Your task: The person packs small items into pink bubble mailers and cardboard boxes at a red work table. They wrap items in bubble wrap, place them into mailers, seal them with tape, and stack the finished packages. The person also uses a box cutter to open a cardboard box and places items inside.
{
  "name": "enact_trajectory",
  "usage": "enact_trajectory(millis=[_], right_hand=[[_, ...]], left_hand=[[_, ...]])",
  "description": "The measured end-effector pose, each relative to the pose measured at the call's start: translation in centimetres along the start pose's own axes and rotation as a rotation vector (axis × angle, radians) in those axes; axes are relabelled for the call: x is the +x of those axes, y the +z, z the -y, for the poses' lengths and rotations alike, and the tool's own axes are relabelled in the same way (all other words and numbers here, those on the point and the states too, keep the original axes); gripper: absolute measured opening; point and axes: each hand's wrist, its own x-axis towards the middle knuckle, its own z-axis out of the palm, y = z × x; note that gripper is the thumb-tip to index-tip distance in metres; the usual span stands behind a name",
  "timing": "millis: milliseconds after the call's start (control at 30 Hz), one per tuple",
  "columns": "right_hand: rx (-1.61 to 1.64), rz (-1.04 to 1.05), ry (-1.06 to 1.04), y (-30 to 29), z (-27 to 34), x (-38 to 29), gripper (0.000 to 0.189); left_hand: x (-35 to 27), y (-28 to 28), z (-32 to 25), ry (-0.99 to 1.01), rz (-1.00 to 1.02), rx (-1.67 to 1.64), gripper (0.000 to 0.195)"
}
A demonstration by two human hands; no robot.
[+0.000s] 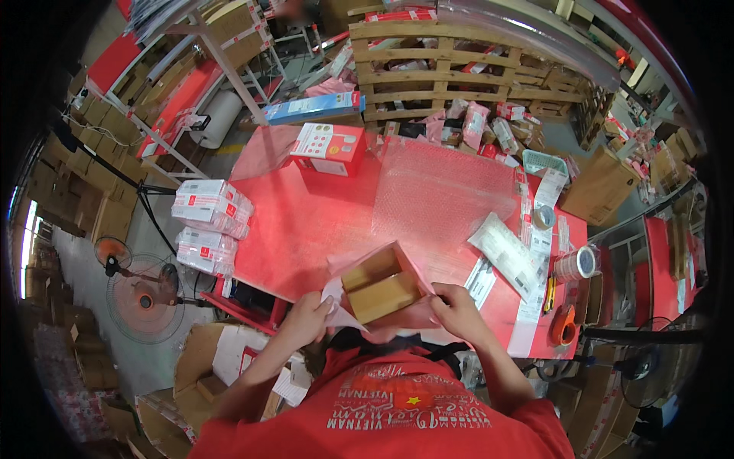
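Close to my body at the table's front edge is a pink plastic bag or wrap (pixel 413 261), its mouth spread wide. Brown cardboard (pixel 384 298) lies inside; whether this is one box or two pieces I cannot tell. My left hand (pixel 308 318) pinches the left edge of the pink plastic, where a pale flap folds outward. At the opposite side my right hand (pixel 459 312) grips the right edge. To the right of it lie a printed paper sheet (pixel 480 281) and a white padded parcel (pixel 507 252).
Bubble wrap (pixel 441 183) covers part of the red table (pixel 275 229). A red-and-white box (pixel 330 149) stands at the back left, and wrapped parcels (pixel 209 209) are stacked at the left edge. Tape rolls (pixel 575 264), a yellow cutter (pixel 550 294) and an orange tape dispenser (pixel 563 326) sit rightward.
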Motion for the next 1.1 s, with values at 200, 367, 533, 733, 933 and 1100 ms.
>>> enact_trajectory(millis=[200, 367, 533, 733, 933, 1100], right_hand=[[0.564, -0.222, 0.107, -6.1, 4.2, 1.9, 0.031], [0.714, -0.212, 0.120, -14.0, 3.7, 8.4, 0.023], [0.493, -0.455, -0.282, -12.9, 10.2, 6.3, 0.020], [0.249, -0.358, -0.137, -9.5, -7.2, 3.2, 0.023], [-0.728, -0.534, 0.023, -5.7, -20.1, 2.5, 0.037], [-1.017, -0.768, 0.170, -13.5, -23.4, 1.0, 0.126]], left_hand=[[1.5, -4.0, -8.2, -0.078, 0.080, -0.387, 0.032], [10.3, -8.4, -11.4, 0.147, 0.210, -0.552, 0.043], [9.8, -10.0, -17.6, 0.496, 0.066, -0.443, 0.056], [11.4, 0.4, -0.5, 0.774, -0.322, 0.084, 0.076], [17.0, 14.1, 17.3, 0.305, -0.309, 0.159, 0.086], [12.2, 13.6, 11.6, 0.309, -0.424, 0.250, 0.099]])
